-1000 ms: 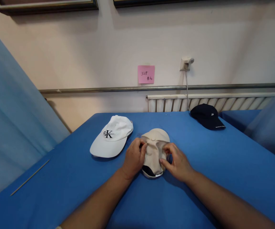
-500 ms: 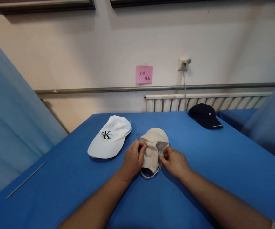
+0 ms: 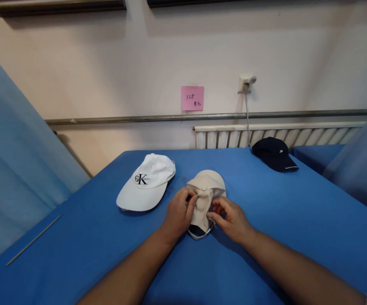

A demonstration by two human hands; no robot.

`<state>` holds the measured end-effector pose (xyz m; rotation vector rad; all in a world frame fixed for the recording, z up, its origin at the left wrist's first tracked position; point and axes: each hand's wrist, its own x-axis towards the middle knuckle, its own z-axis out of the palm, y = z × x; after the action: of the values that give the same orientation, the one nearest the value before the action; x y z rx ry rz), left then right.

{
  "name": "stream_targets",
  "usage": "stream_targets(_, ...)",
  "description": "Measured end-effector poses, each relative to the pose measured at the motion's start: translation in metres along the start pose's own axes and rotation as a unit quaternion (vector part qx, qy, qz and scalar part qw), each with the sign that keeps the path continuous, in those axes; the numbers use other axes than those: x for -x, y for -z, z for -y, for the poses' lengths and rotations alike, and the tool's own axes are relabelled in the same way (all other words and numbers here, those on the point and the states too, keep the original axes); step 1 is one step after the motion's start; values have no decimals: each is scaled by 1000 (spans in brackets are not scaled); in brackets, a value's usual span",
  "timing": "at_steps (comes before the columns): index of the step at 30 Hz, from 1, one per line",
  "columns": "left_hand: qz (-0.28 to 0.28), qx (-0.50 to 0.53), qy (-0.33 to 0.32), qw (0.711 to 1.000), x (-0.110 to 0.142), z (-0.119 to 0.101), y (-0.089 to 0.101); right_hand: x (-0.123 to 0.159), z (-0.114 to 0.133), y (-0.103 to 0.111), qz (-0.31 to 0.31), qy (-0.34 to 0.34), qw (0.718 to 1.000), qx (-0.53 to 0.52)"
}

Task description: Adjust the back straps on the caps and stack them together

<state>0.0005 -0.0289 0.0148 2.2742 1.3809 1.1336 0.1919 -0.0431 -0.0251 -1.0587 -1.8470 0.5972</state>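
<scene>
A beige baseball cap [image 3: 201, 212] lies on the blue-covered table, its crown crumpled inward and its back strap toward me. My left hand [image 3: 180, 211] pinches the fabric on the cap's left side between thumb and fingers. On the other side, my right hand [image 3: 229, 217] grips the cap's right edge with bent fingers, the thumb a little below them. To the left of the cap rests a white baseball cap [image 3: 148, 182] with black lettering. A dark navy cap [image 3: 274, 153] sits at the table's far right edge.
A thin stick [image 3: 33, 240] lies on the blue table cover [image 3: 177, 271] at left. Blue curtains [image 3: 15, 161] hang at both sides. Behind the table are a metal rail [image 3: 139, 119], a white radiator [image 3: 228, 139], and a wall socket [image 3: 244, 84] with a cord.
The beige cap's crown has been folded further inward and its back has narrowed. My right hand has shifted slightly left, while my left hand keeps its pinch.
</scene>
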Motion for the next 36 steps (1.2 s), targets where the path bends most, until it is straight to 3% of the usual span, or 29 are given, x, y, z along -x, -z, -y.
stream_targets(7,66,88,15,994,-1,-7,-14,-9,-7,-10,-96,-52,994,2)
stream_targets(16,103,226,65,966,-6,0,-16,-11,-12,-14,-64,-50,995,-64)
stream_targets(20,66,151,51,985,-4,-1,-11,-8,-6,-6,-53,-17,998,-5)
stream_targets(24,53,49,-7,997,-1,-6,-3,-1,5,9,-23,58,997,55)
stream_targets(27,27,2,-30,999,-1,-9,1,3,10,18,-37,101,990,94)
stream_targets(36,15,-32,-39,999,-1,-5,11,5,12,27,-43,121,988,86)
